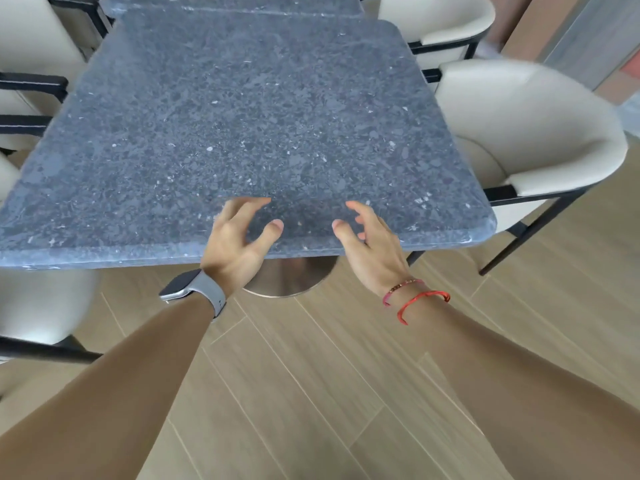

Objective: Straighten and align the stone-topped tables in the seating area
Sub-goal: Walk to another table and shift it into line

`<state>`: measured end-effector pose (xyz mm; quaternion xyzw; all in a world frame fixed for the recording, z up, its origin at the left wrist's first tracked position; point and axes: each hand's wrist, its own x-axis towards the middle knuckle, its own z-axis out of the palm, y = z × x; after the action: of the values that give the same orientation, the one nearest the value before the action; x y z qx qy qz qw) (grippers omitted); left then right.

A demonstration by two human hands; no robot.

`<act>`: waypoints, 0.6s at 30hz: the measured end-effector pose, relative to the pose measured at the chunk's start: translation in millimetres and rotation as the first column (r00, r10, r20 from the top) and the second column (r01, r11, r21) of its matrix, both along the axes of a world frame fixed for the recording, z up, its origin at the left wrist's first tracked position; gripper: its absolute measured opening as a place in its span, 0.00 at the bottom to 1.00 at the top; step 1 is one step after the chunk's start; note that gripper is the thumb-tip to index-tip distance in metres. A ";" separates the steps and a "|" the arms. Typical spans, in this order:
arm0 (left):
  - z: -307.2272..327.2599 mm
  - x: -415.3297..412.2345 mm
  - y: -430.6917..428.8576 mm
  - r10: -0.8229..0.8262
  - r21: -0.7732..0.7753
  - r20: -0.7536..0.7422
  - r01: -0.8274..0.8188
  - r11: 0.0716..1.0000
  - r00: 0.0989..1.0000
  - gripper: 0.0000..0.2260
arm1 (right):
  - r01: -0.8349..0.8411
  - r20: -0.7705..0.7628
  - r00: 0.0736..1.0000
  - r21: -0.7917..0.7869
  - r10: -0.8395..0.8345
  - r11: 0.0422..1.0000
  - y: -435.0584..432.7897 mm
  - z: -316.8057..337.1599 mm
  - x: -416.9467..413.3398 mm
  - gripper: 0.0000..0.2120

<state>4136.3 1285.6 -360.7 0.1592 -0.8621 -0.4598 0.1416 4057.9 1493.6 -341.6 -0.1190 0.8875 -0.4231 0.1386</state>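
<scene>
Near table (pixel 242 133): the grey speckled stone top is filling the middle of the view, its near edge running just under both hands.
Far table (pixel 235 3): it is sitting directly beyond, the two edges meeting along a thin pale seam; the near top's right corner is appearing to jut slightly further right.
Left hand (pixel 235 244): it is hovering over the near edge with fingers spread and loosely bent, holding nothing; whether the fingertips are touching stone cannot be told.
Right hand (pixel 370 244): it is mirroring the left just beside it, fingers apart, gripping nothing.
Pedestal base (pixel 291 277): a round metal foot is showing under the near edge, between the wrists.
Right side: a cream chair (pixel 540 133) is crowding the table's right edge.
Left side: cream chairs (pixel 31 39) with black frames are standing close along that edge.
Floor (pixel 346 375): wood-look planks are lying open on the person's side.
</scene>
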 end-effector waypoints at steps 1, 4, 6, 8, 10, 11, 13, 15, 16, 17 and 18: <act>-4.4 -7.8 7.2 -0.003 -0.039 0.005 0.003 0.999 1.000 0.31 | 0.006 -0.009 1.000 0.013 -0.006 1.000 10.2 -3.4 -6.8 0.24; -20.0 -33.1 30.2 -0.001 -0.204 0.044 0.010 0.979 0.999 0.33 | 0.013 -0.069 0.998 0.066 -0.008 0.998 38.7 -13.0 -27.2 0.23; -29.4 -52.7 46.1 0.022 -0.250 0.059 -0.007 0.968 0.998 0.34 | -0.013 -0.136 0.990 0.145 0.033 0.989 52.5 -18.8 -40.1 0.24; -37.6 -73.2 61.8 0.040 -0.322 0.072 -0.015 0.947 0.997 0.34 | -0.008 -0.241 0.968 0.255 0.072 0.967 60.8 -25.7 -55.5 0.25; -48.6 -88.3 74.0 0.042 -0.486 0.104 0.014 0.874 0.994 0.34 | 0.018 -0.336 0.936 0.332 0.100 0.943 66.1 -34.4 -72.8 0.25; -54.1 -92.8 78.2 0.046 -0.577 0.119 0.031 0.816 0.992 0.34 | 0.026 -0.373 0.921 0.355 0.116 0.934 69.3 -40.6 -81.6 0.25; -60.5 -96.0 81.0 0.076 -0.695 0.118 0.028 0.719 0.990 0.32 | 0.039 -0.460 0.872 0.411 0.170 0.911 77.4 -53.3 -96.2 0.26; -63.9 -97.6 80.3 0.104 -0.732 0.093 -0.003 0.681 0.990 0.31 | 0.076 -0.571 0.791 0.449 0.220 0.890 85.0 -69.2 -111.3 0.27; -64.9 -97.5 80.4 0.113 -0.740 0.086 -0.013 0.672 0.990 0.31 | 0.096 -0.608 0.758 0.463 0.237 0.881 86.9 -76.2 -117.3 0.26; -66.0 -97.6 80.8 0.122 -0.748 0.078 -0.023 0.663 0.989 0.31 | 0.110 -0.626 0.739 0.477 0.249 0.872 87.6 -82.0 -122.6 0.26; -67.2 -98.1 81.5 0.131 -0.756 0.069 -0.034 0.654 0.989 0.31 | 0.117 -0.633 0.731 0.485 0.256 0.867 87.4 -85.8 -126.5 0.26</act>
<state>4038.2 1367.1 -427.9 0.1519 -0.9735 -0.0449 0.1646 3931.4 1581.1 -427.4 -0.2598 0.9478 -0.1031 -0.1532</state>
